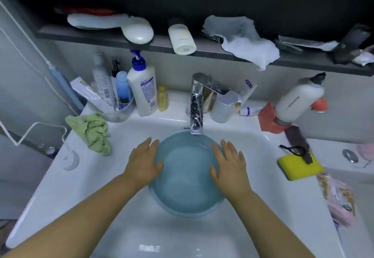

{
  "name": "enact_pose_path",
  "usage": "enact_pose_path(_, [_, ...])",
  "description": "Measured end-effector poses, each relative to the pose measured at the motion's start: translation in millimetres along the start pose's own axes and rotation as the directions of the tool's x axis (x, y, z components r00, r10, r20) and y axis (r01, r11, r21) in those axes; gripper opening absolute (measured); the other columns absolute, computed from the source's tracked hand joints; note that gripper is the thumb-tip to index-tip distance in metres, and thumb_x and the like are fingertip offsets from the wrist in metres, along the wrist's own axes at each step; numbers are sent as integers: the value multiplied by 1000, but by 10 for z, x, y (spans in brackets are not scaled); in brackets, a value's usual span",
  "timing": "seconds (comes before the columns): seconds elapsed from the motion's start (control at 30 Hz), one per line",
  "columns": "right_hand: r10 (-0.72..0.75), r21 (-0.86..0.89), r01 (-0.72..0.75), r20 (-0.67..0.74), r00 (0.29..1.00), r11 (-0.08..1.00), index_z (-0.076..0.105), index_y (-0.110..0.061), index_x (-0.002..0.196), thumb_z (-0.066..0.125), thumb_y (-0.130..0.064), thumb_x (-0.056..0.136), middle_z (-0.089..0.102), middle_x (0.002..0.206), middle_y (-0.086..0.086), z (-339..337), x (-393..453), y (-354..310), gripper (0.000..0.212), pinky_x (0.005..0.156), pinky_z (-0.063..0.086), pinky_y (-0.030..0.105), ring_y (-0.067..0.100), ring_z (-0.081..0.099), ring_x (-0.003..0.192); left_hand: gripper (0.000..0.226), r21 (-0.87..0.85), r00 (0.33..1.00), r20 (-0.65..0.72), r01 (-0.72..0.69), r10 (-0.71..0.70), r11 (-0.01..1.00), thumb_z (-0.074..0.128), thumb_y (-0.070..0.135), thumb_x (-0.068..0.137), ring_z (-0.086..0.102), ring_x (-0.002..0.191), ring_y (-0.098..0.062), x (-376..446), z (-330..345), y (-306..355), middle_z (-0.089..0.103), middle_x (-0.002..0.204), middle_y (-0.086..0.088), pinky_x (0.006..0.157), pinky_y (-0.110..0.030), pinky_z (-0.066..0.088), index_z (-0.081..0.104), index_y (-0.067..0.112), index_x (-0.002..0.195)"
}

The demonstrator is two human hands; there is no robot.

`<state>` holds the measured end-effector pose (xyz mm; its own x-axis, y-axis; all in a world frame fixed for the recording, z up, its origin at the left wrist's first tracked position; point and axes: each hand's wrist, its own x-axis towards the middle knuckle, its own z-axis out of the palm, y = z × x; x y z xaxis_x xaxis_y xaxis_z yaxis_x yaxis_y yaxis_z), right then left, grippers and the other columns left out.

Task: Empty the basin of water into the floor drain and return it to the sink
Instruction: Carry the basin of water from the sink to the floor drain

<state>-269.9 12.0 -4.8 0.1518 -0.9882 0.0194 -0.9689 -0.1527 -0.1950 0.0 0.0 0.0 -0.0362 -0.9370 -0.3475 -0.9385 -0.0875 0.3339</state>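
A round blue basin (187, 195) holding water sits in the white sink (125, 217), right below the chrome faucet (196, 104). My left hand (143, 160) lies flat on the basin's left rim, fingers straight and pointing away from me. On the right rim my right hand (230, 162) lies the same way. Neither hand curls around the rim. The floor drain is out of view.
Bottles and a cup of toiletries (121, 93) crowd the counter's back left, beside a green cloth (92, 132). A yellow sponge (300, 166) and a white bottle (299, 100) sit on the right. A dark shelf (202, 49) with clutter hangs above the faucet.
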Motion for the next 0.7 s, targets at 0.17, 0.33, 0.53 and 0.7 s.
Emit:
enact_pose_path(0.17, [140, 53, -149, 152, 979, 987, 34, -15, 157, 66, -25, 87, 26, 165, 16, 146, -26, 226, 77, 117, 24, 58, 39, 25, 150, 80, -121, 999, 2, 46, -46, 992, 56, 35, 93, 27, 149, -33, 113, 145, -86, 27, 163, -15, 120, -41, 25, 20, 8, 159])
enact_pose_path(0.33, [286, 371, -369, 260, 922, 852, 13, -9, 160, 56, -17, 97, 12, 168, 14, 284, -151, 353, 77, 122, 11, 36, 29, 11, 154, 86, -419, 984, 45, 173, -170, 891, 59, 43, 81, 48, 134, -39, 223, 318, -173, 49, 147, -18, 110, -50, 40, 32, 3, 152])
enact_pose_path(0.53, [351, 596, -491, 344, 871, 635, 36, -20, 138, 56, 0, 90, 57, 112, -5, 303, -205, 357, 55, 77, 45, 20, 20, 58, 102, 47, -822, 850, 324, 470, -416, 321, 64, 11, 94, 66, 106, -35, 194, 422, -197, 64, 131, -17, 85, -43, 57, 52, 7, 139])
enact_pose_path(0.7, [367, 643, -496, 336, 868, 584, 42, -29, 119, 54, 4, 86, 60, 98, -10, 257, -178, 290, 48, 62, 44, 17, 10, 60, 86, 39, -897, 858, 328, 414, -396, 154, 57, -8, 92, 69, 98, -38, 142, 422, -150, 71, 112, -17, 77, -43, 58, 60, 8, 127])
